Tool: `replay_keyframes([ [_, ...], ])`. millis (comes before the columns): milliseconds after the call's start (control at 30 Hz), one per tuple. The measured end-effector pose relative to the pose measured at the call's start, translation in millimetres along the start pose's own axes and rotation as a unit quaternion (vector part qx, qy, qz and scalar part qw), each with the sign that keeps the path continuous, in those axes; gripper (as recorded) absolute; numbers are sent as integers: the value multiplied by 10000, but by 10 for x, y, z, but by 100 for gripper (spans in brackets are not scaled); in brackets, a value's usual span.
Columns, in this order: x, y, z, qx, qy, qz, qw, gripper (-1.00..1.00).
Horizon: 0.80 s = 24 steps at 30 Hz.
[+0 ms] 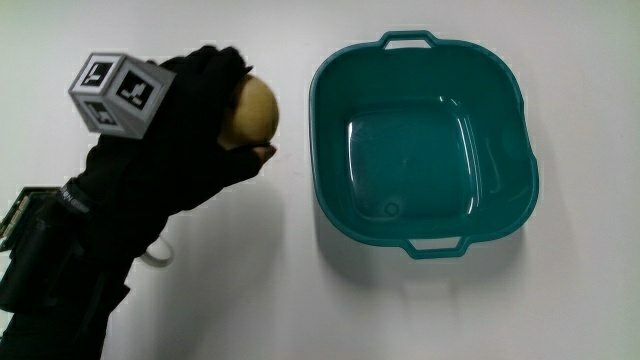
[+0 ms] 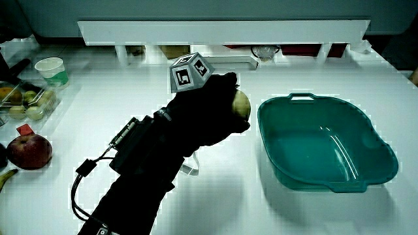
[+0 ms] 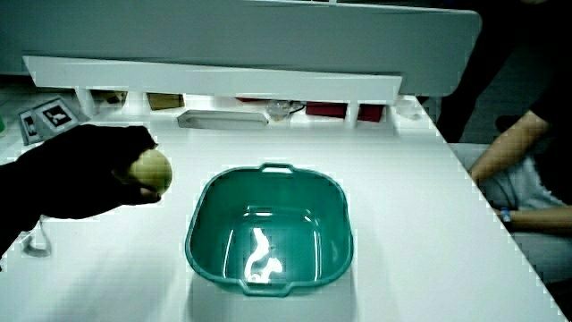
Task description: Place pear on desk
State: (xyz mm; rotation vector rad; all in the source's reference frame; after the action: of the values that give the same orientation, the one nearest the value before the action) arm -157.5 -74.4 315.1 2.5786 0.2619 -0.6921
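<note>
Gripping the pear (image 1: 250, 110), the hand (image 1: 185, 140) has its fingers curled round it, pear poking out toward the teal basin (image 1: 425, 45). Pear sits beside the basin, outside it, above bare desk (image 1: 280, 290); contact with desk unclear.

So it's a plain white table (image 1: 250, 300), smooth top. Biggest thing sitting on it is a teal basin (image 1: 520, 190) with a little handle on two of its sides; nothing in it, and you can see it in both side views too.

In a side view there's more stuff along the table's edge: a red apple (image 2: 27, 151), and just beside it the tip of a banana (image 2: 6, 177). Farther from me than the apple there's a clear tray (image 2: 26, 101) with some fruit in it, and a paper cup (image 2: 52, 70) near that. All well apart from the basin.
</note>
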Motion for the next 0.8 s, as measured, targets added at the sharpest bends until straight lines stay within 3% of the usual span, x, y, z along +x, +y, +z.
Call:
replay_keyframes([
  [33, -14, -24, 4, -156, 189, 282, 9993, 0],
  [100, -114, -45, -48, -212, 102, 476, 9986, 0],
  [133, -179, -55, -86, -371, -13, 730, 9966, 0],
  [200, -264, -76, -148, -175, 380, 424, 9982, 0],
  [233, -610, 16, -348, -123, 586, 313, 9977, 0],
  [267, -314, -101, -219, -157, 373, 289, 9988, 0],
  [433, -490, -105, -389, -389, 242, 450, 9979, 0],
  [467, -506, -110, -422, -348, 347, 400, 9980, 0],
  [500, -641, -53, -526, -212, 545, 5, 9983, 0],
  [567, -624, -69, -583, -479, 66, 354, 9982, 0],
  [733, -643, -71, -650, -658, -103, 488, 9966, 0],
  [800, -676, -79, -680, -641, 9, 518, 9966, 0],
])
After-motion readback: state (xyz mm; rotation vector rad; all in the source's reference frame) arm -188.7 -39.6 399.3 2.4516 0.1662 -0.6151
